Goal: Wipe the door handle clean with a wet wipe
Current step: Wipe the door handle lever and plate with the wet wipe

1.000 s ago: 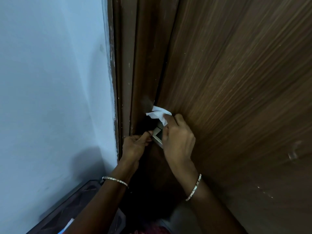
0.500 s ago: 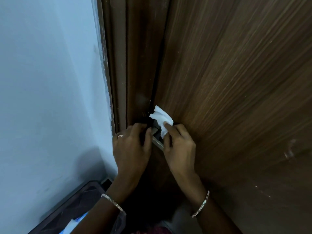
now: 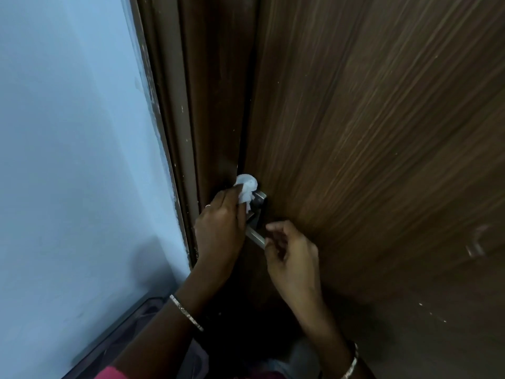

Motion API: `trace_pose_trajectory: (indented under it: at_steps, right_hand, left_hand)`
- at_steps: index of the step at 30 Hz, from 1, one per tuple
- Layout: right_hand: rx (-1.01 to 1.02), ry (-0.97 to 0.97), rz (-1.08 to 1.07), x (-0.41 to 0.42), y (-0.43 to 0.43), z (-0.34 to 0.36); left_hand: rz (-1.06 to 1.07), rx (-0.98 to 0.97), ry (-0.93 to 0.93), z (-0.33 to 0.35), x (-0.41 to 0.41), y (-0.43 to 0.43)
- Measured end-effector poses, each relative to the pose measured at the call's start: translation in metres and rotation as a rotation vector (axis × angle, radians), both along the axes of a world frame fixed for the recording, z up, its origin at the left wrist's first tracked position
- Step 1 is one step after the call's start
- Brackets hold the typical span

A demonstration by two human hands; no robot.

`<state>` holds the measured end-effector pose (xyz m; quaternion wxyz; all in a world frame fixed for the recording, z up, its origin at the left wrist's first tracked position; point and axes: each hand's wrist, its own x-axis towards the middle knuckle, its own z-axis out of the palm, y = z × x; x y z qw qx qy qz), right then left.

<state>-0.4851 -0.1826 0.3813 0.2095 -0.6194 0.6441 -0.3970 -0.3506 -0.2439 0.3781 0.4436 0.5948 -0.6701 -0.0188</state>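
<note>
Door handle (image 3: 255, 228), a squared metal lever, is mounted at the latch edge of the dark wood-grain door (image 3: 382, 132); its backplate sits above, the lever bar runs down and toward the camera, free end lowest. Left hand (image 3: 222, 228) lies directly on the handle's left side, fingers closed on a bunched white wet wipe (image 3: 246, 191) pressed against the top of the backplate. Right hand (image 3: 293, 258) is at the lever's free end, thumb and fingers loosely curled and partly apart; fingertips look to be touching or just beside the bar tip, cannot tell which. The two hands are apart, with the bare bar showing between them. Left hand is the nearer to the uncleaned length, so the next wipe likely travels down along the bar's long axis toward the right hand. No surface here; door frame (image 3: 191, 132) stands just left of the handle, then a pale blue wall (image 3: 68, 160); a dark object low by the wall is unclear
</note>
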Motion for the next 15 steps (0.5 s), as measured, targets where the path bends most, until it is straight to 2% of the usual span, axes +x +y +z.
trace_pose_trajectory:
  at_steps: [5, 10, 15]
  right_hand:
    - [0.103, -0.122, 0.030, -0.010, 0.015, -0.016]
    - [0.211, -0.384, 0.041, -0.020, 0.006, -0.018]
    - [0.263, -0.451, 0.088, -0.025, 0.000, -0.016]
  left_hand:
    - [0.038, -0.043, 0.073, 0.008, -0.010, -0.009]
    - [0.050, 0.126, 0.114, -0.005, -0.009, -0.009]
    - [0.007, 0.232, 0.258, -0.022, -0.007, -0.001]
